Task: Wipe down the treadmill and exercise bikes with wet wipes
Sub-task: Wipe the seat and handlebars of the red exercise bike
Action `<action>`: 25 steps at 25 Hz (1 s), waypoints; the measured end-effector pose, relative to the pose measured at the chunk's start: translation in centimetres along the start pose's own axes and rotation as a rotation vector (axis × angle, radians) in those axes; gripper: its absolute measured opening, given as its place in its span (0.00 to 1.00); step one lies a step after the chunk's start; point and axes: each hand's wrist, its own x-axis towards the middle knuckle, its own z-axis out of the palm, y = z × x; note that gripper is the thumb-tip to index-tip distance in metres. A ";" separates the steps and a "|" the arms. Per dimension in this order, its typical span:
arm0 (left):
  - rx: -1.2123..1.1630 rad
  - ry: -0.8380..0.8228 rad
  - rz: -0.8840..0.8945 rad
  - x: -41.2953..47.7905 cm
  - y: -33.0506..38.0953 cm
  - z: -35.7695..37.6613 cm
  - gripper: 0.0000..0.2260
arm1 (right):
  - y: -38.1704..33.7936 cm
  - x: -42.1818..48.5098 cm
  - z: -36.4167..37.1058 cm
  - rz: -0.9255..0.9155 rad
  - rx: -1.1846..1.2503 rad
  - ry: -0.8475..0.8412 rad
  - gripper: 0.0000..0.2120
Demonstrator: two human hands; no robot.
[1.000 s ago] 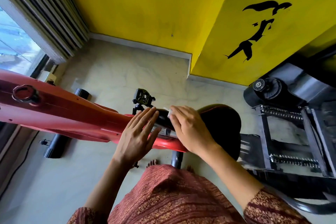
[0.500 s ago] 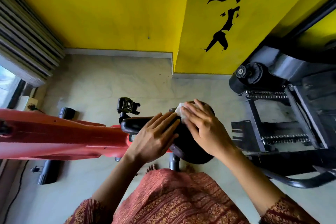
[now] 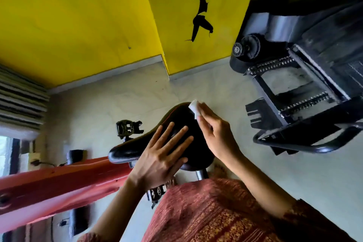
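A red exercise bike (image 3: pixel 59 182) stretches in from the left, and its black saddle (image 3: pixel 176 120) sits at the centre. My left hand (image 3: pixel 163 155) lies flat on the saddle's top with straight, spread fingers. A folded white wet wipe (image 3: pixel 194 108) is held under the fingers of my right hand (image 3: pixel 216 135), pressed against the saddle's wide rear edge. A black pedal (image 3: pixel 127 127) shows beyond the saddle's nose. The seat post (image 3: pixel 201 175) is mostly hidden under my hands.
A black machine with chains, a wheel and a tubular base (image 3: pixel 306 92) stands on the pale floor at the right. Yellow walls (image 3: pixel 78 25) with a projecting corner close the far side. A striped curtain (image 3: pixel 19 104) hangs at the left. My patterned red garment (image 3: pixel 206 212) fills the bottom.
My right hand carried the wipe from the saddle's nose back along the saddle to its wide rear edge. My left hand shifted onto the saddle's top. The view swung right and tilted.
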 end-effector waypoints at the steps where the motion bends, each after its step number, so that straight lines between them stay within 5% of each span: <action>1: 0.002 -0.027 0.069 -0.1 -0.4 -0.1 0.23 | -0.1 -2.1 0.0 0.033 0.000 0.100 0.21; 5: -0.004 -0.128 0.323 -0.3 -2.5 -1.1 0.24 | -1.4 -10.3 2.7 0.020 -0.165 0.302 0.20; 12: -0.012 -0.164 0.389 -3.0 -6.8 -3.4 0.25 | -3.4 -12.1 9.5 0.005 -0.240 0.573 0.19; 17: -0.044 -0.103 0.406 -4.6 -9.0 -3.9 0.22 | -3.6 -10.1 13.9 -0.319 -0.423 0.442 0.18; 22: -0.058 -0.133 0.409 -4.5 -9.4 -3.7 0.24 | 0.6 -13.2 9.9 -0.422 -0.642 0.529 0.15; 25: -0.005 -0.181 0.423 -3.3 -8.9 -3.6 0.27 | -1.5 -10.5 11.1 -0.592 -0.660 0.361 0.13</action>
